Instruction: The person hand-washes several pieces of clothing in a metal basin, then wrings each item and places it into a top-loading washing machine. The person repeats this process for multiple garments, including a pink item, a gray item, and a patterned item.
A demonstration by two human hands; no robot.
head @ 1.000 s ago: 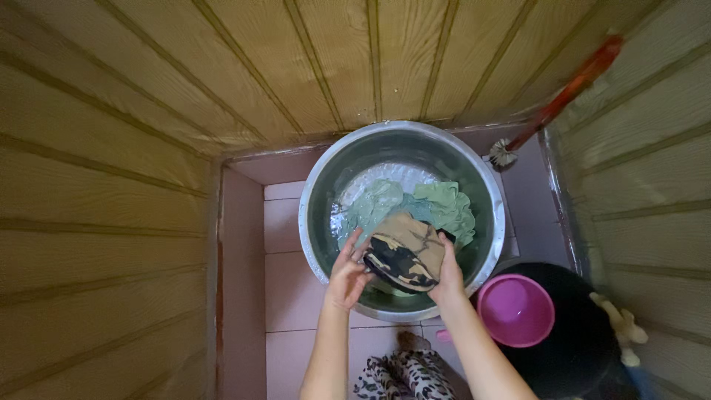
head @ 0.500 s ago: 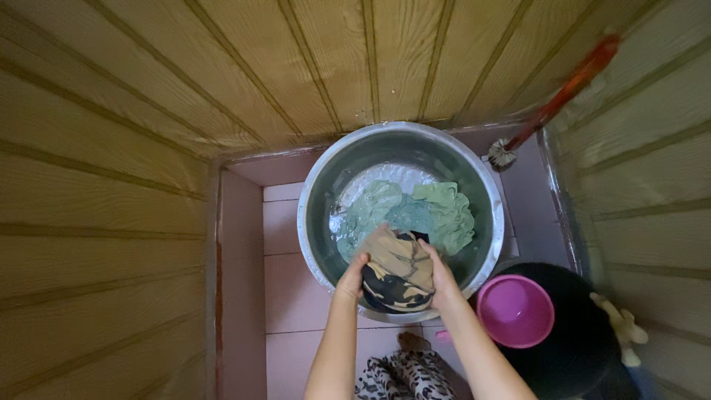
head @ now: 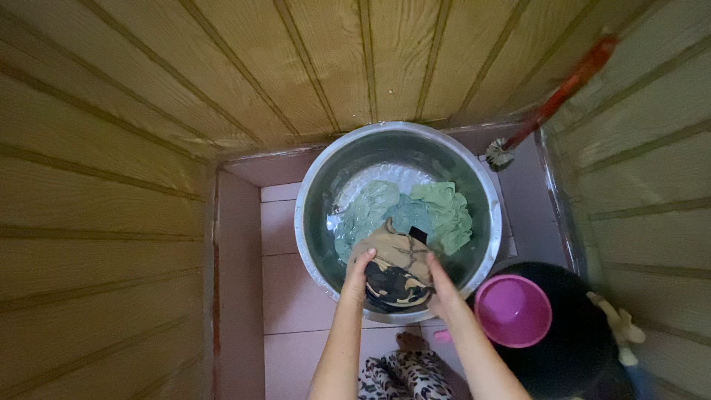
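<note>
A wide metal basin (head: pixel 317 194) stands on the pink tiled floor with water and wet clothes in it. A green garment (head: pixel 441 211) lies soaking toward the back. At the near side sits a tan and black patterned garment (head: pixel 391 268), held from both flanks. My left hand (head: pixel 358 279) grips its left side and my right hand (head: pixel 441 286) grips its right side, pressing it against the basin's near wall.
A pink scoop (head: pixel 512 310) rests on a black bucket (head: pixel 578 341) to the right. A brush with a red handle (head: pixel 557 95) leans in the far right corner. Wooden panel walls (head: pixel 111 185) close in on all sides. My patterned trousers (head: pixel 404 375) show below.
Both hands have drawn the patterned garment toward the near side of the basin and bunched it between them. The green garment has stayed in place.
</note>
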